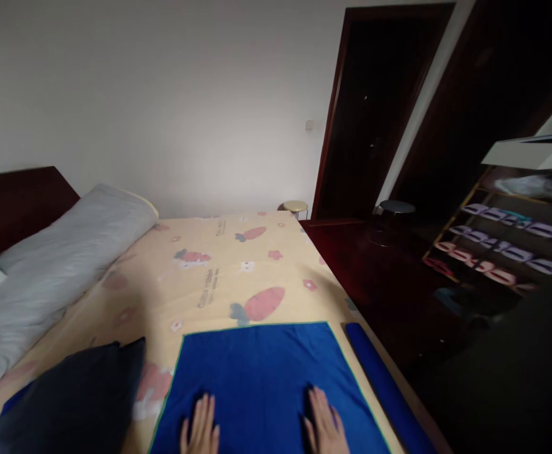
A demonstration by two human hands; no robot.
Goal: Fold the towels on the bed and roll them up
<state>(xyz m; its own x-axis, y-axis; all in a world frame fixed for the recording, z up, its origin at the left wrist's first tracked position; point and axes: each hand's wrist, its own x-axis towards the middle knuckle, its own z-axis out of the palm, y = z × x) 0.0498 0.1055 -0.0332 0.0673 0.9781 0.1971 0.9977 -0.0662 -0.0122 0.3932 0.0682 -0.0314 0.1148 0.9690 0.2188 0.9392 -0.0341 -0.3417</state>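
A blue cloth (261,372) with a thin green edge lies spread flat on the bed, its near part cut off by the bottom of the view. My left hand (200,425) rests palm down on its left side, fingers stretched out. On the right side of the cloth, my right hand (324,422) also lies flat with fingers extended. Neither hand grips anything. To the left sits a dark folded cloth (72,403), with a bit of blue showing under its left edge. A long, narrow blue roll or folded strip (387,384) lies along the bed's right edge.
The bed sheet (229,265) is pale yellow with carrot prints. A long grey pillow (77,252) lies by the dark headboard (16,195). Beyond the bed stand a yellow-topped stool (295,206) and a dark stool (397,207). A shoe rack (460,214) stands at right.
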